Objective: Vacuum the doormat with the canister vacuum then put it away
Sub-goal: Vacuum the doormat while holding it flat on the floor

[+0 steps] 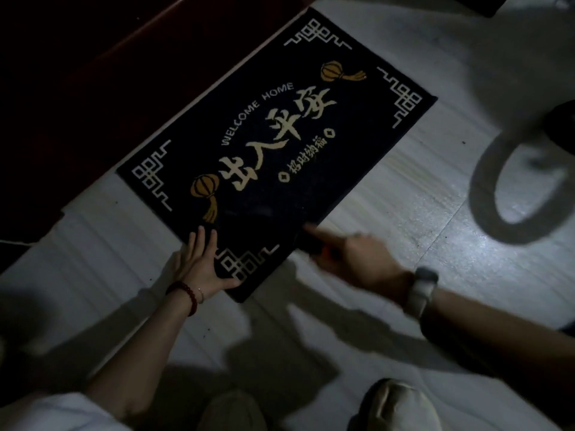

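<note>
Where the right hand reaches over the near edge of the doormat, its fingers are curled round a dark tool with an orange part, whose tip lies on the mat's pile; the hand is blurred, so the tool's exact shape cannot be told. A watch with a pale strap sits on that wrist. The left hand lies flat with straight fingers on the mat's near corner, the thumb spread along the edge beside the pale fret pattern, holding nothing. A dark red bead bracelet circles that wrist. The mat is dark, with pale corner ornaments, two orange lanterns, large pale characters and the words WELCOME HOME, and it lies at a slant on the pale floor, its far long edge against a dark red threshold. A grey hose loops over the floor at the right, well apart from the mat. Two pale slippers show at the bottom edge.
</note>
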`<state>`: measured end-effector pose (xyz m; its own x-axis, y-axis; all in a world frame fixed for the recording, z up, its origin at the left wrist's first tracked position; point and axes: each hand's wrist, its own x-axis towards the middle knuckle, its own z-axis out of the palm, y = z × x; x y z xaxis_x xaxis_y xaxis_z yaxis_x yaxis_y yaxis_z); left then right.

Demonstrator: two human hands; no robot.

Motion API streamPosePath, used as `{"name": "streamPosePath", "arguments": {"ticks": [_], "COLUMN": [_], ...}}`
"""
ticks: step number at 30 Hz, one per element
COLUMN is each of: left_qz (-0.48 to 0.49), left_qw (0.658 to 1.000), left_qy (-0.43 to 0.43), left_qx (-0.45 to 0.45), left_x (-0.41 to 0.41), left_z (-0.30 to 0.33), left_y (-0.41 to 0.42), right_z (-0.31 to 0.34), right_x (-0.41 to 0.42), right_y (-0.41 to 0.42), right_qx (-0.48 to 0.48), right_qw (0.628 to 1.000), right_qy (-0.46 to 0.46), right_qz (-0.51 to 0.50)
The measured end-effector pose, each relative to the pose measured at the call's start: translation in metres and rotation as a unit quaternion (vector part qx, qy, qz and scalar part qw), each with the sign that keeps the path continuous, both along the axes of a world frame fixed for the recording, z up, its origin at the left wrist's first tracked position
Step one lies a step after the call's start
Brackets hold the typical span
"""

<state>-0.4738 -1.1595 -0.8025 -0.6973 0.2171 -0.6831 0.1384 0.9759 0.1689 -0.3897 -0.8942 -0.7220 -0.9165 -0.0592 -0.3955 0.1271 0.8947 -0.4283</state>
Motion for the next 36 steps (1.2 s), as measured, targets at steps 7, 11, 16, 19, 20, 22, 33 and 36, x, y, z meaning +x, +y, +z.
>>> {"name": "streamPosePath", "arguments": {"ticks": [7,11,16,19,20,22,33,36], "left_qz": [0.041,0.028,0.018,0.011,0.009,0.018,0.042,0.056], "left_qw": [0.998,0.999,1.0,1.0,1.0,1.0,0.998,0.997], "left_qy": [0.039,0.043,0.019,0.008,0.01,0.017,0.035,0.044], "left_qx": [-0.011,-0.011,0.005,0.009,0.011,0.019,0.013,0.002], "left_x": [0.007,0.009,0.005,0.0,0.0,0.001,0.002,0.003], "left_z": [-0.002,-0.001,0.002,0.003,0.003,0.003,0.0,-0.001], "left_y": [-0.008,-0.013,-0.017,-0.022,-0.022,-0.022,-0.024,-0.025], "right_z": [-0.018,-0.009,-0.017,-0.011,-0.008,-0.002,-0.004,0.01], "right_x": [-0.01,-0.012,-0.061,-0.014,0.001,0.003,-0.031,-0.032], "right_y": [-0.02,-0.017,-0.013,-0.04,-0.044,-0.04,-0.052,-0.046], "right_qx": [-0.038,-0.034,-0.037,-0.062,-0.059,-0.042,-0.027,-0.03], "right_qw": [0.998,0.998,0.998,0.994,0.992,0.991,0.991,0.99], "right_qy": [-0.055,-0.051,-0.011,-0.077,-0.093,-0.094,-0.09,-0.084], "right_qz": [-0.011,0.026,-0.051,0.037,0.065,0.082,0.091,0.105]}}
